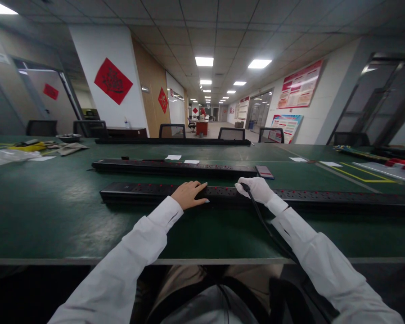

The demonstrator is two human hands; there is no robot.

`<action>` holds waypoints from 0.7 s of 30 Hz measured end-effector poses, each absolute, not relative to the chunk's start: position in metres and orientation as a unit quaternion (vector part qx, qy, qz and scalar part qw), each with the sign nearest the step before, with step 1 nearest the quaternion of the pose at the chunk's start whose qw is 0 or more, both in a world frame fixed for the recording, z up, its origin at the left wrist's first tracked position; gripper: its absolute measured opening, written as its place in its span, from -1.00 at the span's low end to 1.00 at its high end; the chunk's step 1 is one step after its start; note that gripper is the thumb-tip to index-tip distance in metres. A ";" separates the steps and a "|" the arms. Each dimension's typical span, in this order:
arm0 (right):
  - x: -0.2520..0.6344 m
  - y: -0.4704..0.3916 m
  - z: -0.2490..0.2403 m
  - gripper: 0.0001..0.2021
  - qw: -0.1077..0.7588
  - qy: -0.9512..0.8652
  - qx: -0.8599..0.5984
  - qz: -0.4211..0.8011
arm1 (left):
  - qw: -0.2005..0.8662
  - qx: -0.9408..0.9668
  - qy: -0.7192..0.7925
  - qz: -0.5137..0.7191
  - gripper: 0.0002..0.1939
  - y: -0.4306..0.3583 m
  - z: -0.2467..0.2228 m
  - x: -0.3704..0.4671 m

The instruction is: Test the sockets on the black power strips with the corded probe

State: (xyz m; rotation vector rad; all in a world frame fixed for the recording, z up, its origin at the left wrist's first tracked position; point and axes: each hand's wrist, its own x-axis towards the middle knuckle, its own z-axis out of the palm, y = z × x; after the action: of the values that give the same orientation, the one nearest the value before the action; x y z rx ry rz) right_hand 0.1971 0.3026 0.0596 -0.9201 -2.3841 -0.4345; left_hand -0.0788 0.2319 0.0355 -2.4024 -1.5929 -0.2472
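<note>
A long black power strip (148, 189) with rows of sockets and red dots lies lengthwise across the near part of the green table. My bare left hand (189, 195) rests on top of it, fingers stretched out and thumb apart. To the right, my right hand (256, 189) wears a white glove and is closed around a black plug (245, 186) at the strip's sockets. Whether the plug's pins are inside a socket is hidden. From the plug a black cable (261, 219) runs down past my right forearm toward the table's front edge.
Behind lies a second black power strip (175, 168), with a phone-like flat object (264, 172) at its right end. Farther back is another long dark bar (172, 141). A bowl (69, 137) stands at left; a red-and-white item (401, 164) lies at right. Chairs line the far side.
</note>
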 end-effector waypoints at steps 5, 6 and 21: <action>0.197 0.302 0.060 -0.67 0.274 -0.883 -0.344 -0.164 | 0.116 -0.823 -0.550 -0.079 -0.27 0.231 0.038 -0.078; 0.197 0.301 0.060 -0.67 0.275 -0.884 -0.343 -0.161 | 0.116 -0.823 -0.550 -0.078 -0.27 0.231 0.038 -0.078; 0.198 0.301 0.061 -0.67 0.279 -0.890 -0.335 -0.131 | 0.111 -0.826 -0.546 -0.081 -0.33 0.228 0.040 -0.078</action>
State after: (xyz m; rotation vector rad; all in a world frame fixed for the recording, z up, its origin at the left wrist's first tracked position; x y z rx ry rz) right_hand 0.1981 0.3011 0.0611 -0.8986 -2.3882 -0.3520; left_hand -0.0776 0.2282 0.0399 -2.4265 -1.6049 -0.2371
